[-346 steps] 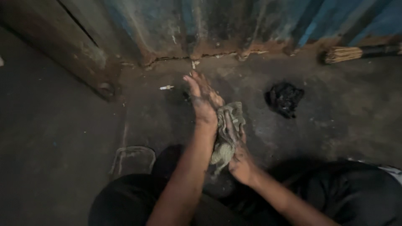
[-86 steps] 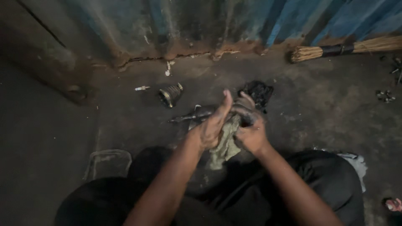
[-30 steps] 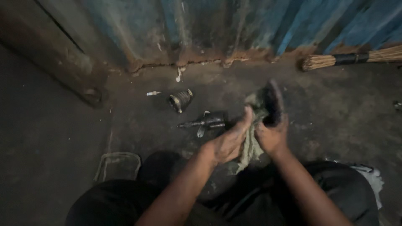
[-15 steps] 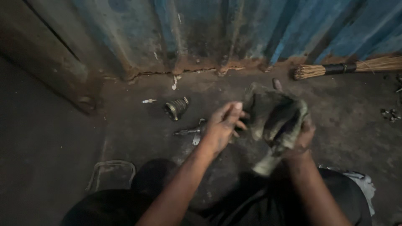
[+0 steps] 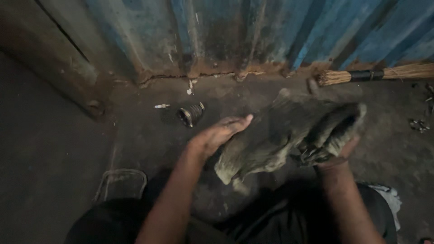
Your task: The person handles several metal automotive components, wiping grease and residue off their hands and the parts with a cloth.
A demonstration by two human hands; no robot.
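Note:
My right hand [image 5: 337, 153] grips a dirty grey-green rag [image 5: 280, 138] that is spread out and hangs in front of me over the dark floor. The rag covers most of that hand and whatever else it may hold. My left hand [image 5: 219, 134] is flat with the fingers together, its fingertips touching the rag's left edge. A small ribbed rubber boot [image 5: 190, 114] lies on the floor just beyond my left hand.
A rusty blue corrugated metal wall [image 5: 271, 36] runs along the back. A straw broom [image 5: 375, 74] lies at its foot on the right. A small white stub [image 5: 161, 106] lies by the boot, small metal bits [image 5: 420, 124] at far right, and a clear plastic container [image 5: 121, 183] near my left knee.
The rag has been pulled open and lifted to the right by my right hand. My left hand has slid off to its left edge. The metal tool on the floor is now hidden.

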